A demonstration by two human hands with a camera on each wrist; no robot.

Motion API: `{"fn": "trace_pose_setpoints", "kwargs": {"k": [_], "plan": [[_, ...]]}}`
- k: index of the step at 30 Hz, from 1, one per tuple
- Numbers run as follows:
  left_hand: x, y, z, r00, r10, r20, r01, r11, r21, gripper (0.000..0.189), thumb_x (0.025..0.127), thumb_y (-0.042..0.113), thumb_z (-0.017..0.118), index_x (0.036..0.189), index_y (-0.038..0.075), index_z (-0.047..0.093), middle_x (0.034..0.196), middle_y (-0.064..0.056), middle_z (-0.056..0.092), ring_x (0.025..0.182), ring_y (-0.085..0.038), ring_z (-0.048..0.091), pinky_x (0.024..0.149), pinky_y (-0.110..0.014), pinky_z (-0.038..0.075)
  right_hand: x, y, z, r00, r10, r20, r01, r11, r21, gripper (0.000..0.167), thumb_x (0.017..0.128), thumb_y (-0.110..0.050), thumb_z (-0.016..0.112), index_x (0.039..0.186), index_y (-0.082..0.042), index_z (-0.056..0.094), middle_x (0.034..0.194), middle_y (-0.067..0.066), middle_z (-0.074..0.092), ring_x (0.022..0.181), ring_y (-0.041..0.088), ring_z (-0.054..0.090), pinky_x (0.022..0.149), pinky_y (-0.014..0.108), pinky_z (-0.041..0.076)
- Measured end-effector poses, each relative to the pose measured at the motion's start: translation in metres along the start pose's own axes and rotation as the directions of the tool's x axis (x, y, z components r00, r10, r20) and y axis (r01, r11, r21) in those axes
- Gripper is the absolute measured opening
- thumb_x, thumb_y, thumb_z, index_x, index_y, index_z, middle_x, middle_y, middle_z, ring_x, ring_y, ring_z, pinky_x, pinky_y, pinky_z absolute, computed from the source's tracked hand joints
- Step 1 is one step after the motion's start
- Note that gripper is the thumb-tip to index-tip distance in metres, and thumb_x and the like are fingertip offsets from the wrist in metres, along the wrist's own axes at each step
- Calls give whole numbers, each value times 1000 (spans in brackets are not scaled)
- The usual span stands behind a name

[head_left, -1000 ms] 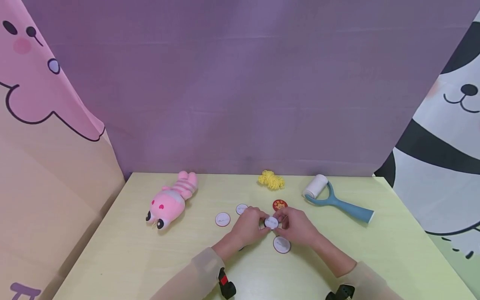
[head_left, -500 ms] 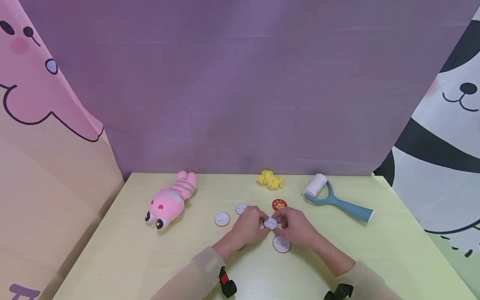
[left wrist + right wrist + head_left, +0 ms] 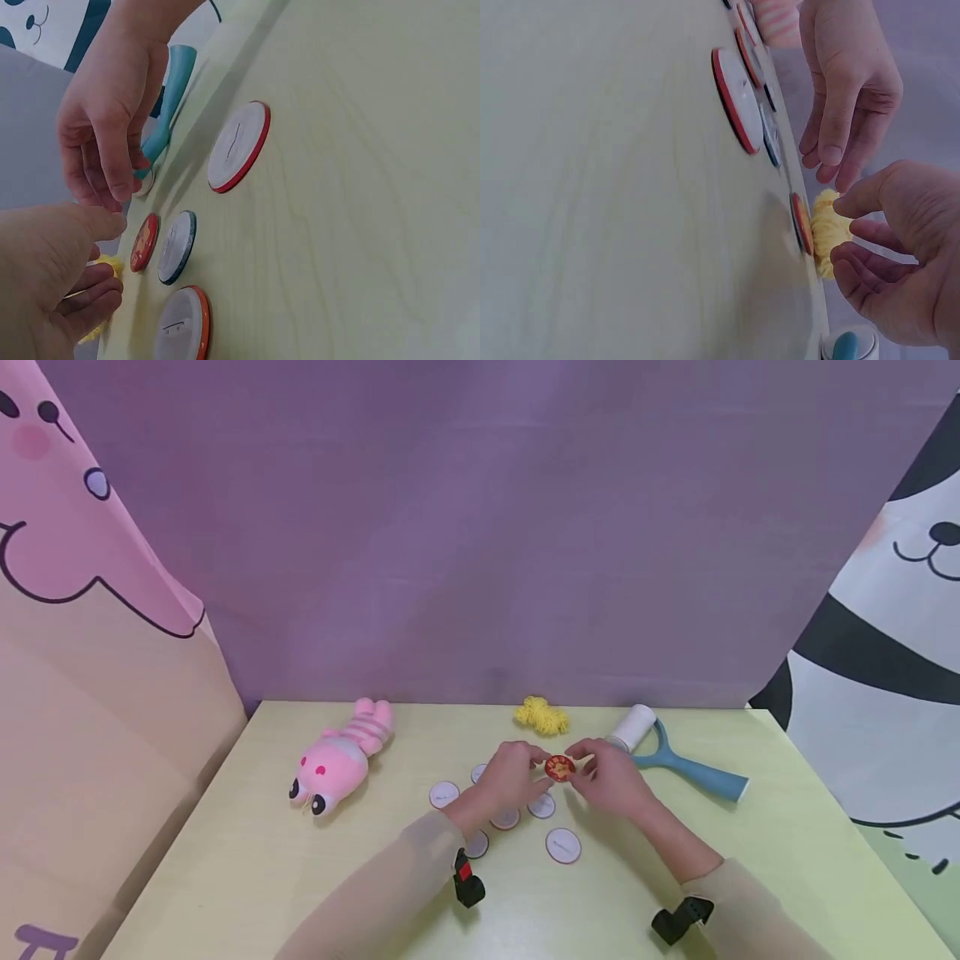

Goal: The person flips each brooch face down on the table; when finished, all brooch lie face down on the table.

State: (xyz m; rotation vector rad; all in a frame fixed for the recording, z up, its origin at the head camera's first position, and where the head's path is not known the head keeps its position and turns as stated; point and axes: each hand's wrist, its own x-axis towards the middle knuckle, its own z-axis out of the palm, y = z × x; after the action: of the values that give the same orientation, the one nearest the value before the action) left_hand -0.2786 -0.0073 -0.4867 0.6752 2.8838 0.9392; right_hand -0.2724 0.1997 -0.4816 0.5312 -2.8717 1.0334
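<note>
A red button badge [image 3: 559, 768] with a yellow paw print lies face up on the table. My left hand [image 3: 512, 777] is at its left side and my right hand [image 3: 611, 778] at its right. In both wrist views the fingers of both hands are loosely bent above the badge, with nothing held between them. Nearer me are several badges lying pin side up: a blue-edged badge [image 3: 178, 247], an orange-edged badge [image 3: 184, 326] and a red-edged badge [image 3: 563, 846]. The left forearm partly hides others, among them a badge [image 3: 477, 844] by the wrist.
A pink plush toy [image 3: 337, 764] lies at the left. Behind the hands is a bundle of yellow yarn [image 3: 542, 716]. To the right, a white roll [image 3: 634, 727] rests against a blue Y-shaped handle [image 3: 693, 775]. A purple backdrop [image 3: 480, 527] stands behind the table [image 3: 247, 877].
Both hands have let go of the blue-edged badge, which now lies pin side up on the table. They have moved away from me to either side of the red paw-print badge.
</note>
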Motion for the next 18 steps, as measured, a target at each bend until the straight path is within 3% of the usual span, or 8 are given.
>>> {"fn": "trace_pose_setpoints", "kwargs": {"k": [7,12,18], "plan": [[18,-4,8,999,-33,-4,33,999,37,43,94,24,83,133,8,75,126,-7,78,113,-18,73,97,-28,61,8,12,1,1000,-13,23,15,997,-81,37,88,-8,81,123,2,71,121,21,75,89,25,73,79,43,63],[21,-4,16,999,-43,-11,43,998,39,42,92,25,85,130,9,76,123,-3,80,116,-18,70,106,-31,56,9,14,6,999,-17,38,20,995,-96,36,87,-7,81,121,0,72,117,17,77,87,23,71,78,41,62],[19,-4,20,998,-64,-22,64,998,6,40,92,22,85,129,10,77,123,-2,80,115,-18,68,106,-31,55,10,14,11,999,-29,32,32,995,-90,29,86,-3,81,114,0,75,105,14,78,83,20,70,76,38,61]]}}
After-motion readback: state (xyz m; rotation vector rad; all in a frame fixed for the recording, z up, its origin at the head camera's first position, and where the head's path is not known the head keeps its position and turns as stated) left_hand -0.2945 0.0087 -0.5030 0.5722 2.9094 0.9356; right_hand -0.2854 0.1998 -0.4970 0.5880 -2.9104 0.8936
